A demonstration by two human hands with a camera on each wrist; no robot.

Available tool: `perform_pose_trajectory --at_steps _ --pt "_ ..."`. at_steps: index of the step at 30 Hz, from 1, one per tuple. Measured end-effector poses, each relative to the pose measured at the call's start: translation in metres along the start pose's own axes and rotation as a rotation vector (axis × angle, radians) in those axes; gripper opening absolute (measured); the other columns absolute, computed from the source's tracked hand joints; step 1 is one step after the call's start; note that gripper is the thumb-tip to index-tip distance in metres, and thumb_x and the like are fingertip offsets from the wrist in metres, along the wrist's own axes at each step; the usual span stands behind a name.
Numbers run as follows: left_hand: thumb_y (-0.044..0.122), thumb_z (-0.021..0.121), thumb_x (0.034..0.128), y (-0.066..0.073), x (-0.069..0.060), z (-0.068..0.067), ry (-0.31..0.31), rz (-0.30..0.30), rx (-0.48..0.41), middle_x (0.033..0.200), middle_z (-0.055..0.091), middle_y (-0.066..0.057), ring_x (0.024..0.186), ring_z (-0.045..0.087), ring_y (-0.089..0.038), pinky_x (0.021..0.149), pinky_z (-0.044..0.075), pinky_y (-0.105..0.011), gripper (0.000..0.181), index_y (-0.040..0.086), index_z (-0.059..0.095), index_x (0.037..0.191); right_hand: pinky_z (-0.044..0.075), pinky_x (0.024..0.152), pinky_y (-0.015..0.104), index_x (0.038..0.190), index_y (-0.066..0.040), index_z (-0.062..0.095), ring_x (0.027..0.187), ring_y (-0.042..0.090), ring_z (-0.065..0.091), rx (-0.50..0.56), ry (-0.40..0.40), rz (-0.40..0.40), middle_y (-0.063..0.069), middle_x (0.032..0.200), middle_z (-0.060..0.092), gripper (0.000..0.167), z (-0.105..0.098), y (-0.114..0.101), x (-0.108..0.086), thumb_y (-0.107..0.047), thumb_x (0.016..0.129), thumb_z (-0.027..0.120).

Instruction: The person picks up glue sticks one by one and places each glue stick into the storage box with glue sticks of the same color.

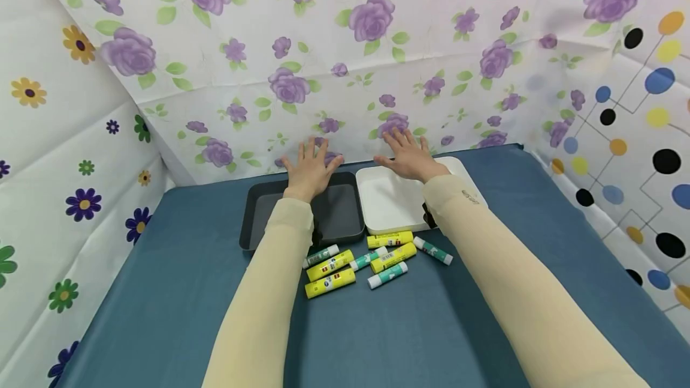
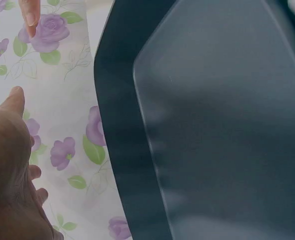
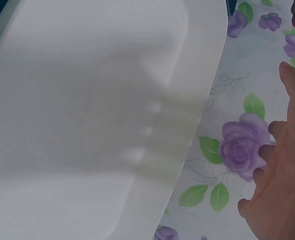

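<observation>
Fingers spread, my left hand (image 1: 309, 173) hovers over the dark grey tray (image 1: 338, 211), holding nothing. Over the back of the white tray (image 1: 385, 202) my right hand (image 1: 409, 159) is likewise spread and holds nothing. Both trays stand side by side, and their insides look bare where they show. Before them lie several glue sticks: yellow ones, such as the yellow glue stick (image 1: 330, 283), and green ones with white caps, such as the green glue stick (image 1: 387, 275). In the left wrist view the left hand (image 2: 10, 175) is apart from the dark tray's wall.
A blue cloth (image 1: 178, 292) covers the table. Behind the trays hangs a white sheet with purple flowers (image 1: 288, 85). Patterned sheets also close off the left side and the right side, the right one with coloured dots (image 1: 660, 79).
</observation>
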State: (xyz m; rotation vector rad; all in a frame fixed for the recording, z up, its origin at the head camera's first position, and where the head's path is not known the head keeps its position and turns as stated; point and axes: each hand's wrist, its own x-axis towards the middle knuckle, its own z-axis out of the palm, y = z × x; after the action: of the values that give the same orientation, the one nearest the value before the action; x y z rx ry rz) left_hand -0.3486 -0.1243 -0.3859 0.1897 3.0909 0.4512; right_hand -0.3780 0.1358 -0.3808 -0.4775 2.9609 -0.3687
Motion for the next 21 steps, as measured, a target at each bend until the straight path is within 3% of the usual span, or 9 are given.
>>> perform_pose_trajectory --at_steps 9,16,21 --pt "0.062 0.031 0.1092 -0.001 -0.001 -0.008 0.015 0.023 -0.056 0.175 0.002 -0.013 0.160 -0.001 -0.039 0.117 -0.004 -0.079 0.073 0.024 0.016 0.170 -0.004 0.125 0.066 0.170 -0.016 0.006 0.160 0.035 -0.008 0.003 0.006 -0.043 0.013 0.175 -0.002 0.083 0.000 -0.002 -0.003 -0.064 0.108 0.035" --pt "0.065 0.029 0.1083 -0.009 0.002 -0.014 -0.010 0.022 -0.114 0.175 -0.001 -0.011 0.160 -0.002 -0.037 0.117 -0.005 -0.079 0.075 0.026 0.011 0.170 -0.003 0.126 0.065 0.170 -0.015 0.008 0.160 0.037 -0.006 0.021 0.007 -0.086 0.015 0.174 0.000 0.084 -0.004 -0.005 -0.006 -0.062 0.108 0.038" --pt "0.068 0.027 0.1071 -0.014 -0.003 -0.017 -0.003 0.040 -0.133 0.175 0.000 -0.012 0.160 -0.001 -0.038 0.118 -0.003 -0.078 0.078 0.025 0.010 0.170 -0.004 0.126 0.064 0.170 -0.015 0.006 0.160 0.037 -0.006 0.017 -0.012 -0.114 0.014 0.175 0.000 0.084 -0.005 -0.005 -0.009 -0.063 0.108 0.038"
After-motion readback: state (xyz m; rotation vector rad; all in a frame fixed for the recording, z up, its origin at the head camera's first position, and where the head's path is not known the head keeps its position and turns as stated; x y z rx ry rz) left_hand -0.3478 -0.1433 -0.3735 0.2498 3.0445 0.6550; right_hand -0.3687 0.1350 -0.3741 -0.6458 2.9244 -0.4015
